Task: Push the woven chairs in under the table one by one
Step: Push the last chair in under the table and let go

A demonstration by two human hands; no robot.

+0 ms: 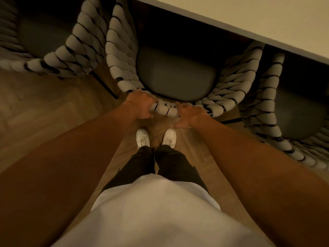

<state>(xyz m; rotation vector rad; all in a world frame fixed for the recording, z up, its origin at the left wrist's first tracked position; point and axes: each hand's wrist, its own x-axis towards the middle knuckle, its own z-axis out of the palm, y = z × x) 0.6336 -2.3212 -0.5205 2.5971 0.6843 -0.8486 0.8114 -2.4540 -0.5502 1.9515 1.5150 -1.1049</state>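
Head view shows the middle woven chair directly ahead of both hands, its seat half under the table. Left hand grips the backrest rim; right hand rests there with spread fingers.

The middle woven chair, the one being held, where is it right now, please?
In the head view the middle woven chair stands centre frame between two other woven chairs, its seat partly under the table, with the left hand and right hand on its backrest.
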